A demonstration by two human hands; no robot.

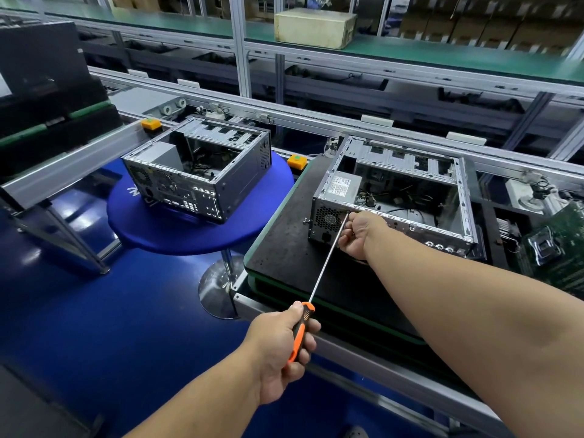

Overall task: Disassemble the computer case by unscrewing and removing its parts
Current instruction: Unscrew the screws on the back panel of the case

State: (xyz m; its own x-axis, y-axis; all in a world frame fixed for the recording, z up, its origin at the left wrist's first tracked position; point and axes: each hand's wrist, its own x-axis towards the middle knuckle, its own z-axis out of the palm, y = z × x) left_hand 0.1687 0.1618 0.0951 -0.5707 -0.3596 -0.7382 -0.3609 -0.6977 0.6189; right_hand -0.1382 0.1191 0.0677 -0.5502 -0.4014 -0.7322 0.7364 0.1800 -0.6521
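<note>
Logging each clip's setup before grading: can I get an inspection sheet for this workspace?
Surface: black mat on a bench.
Job's things: open computer case on the mat; long screwdriver, tip at the case's rear top edge.
Clutter: second case on a round blue table; circuit boards at right.
Grips: left hand grips the orange handle; right hand curls round the shaft near the tip.
Cables: loose wires inside the case.
Surroundings: conveyor rails, beige box on a shelf.

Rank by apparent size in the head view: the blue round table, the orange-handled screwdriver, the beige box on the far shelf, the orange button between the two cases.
1. blue round table
2. beige box, though distance shrinks it
3. screwdriver, long but thin
4. orange button
</note>
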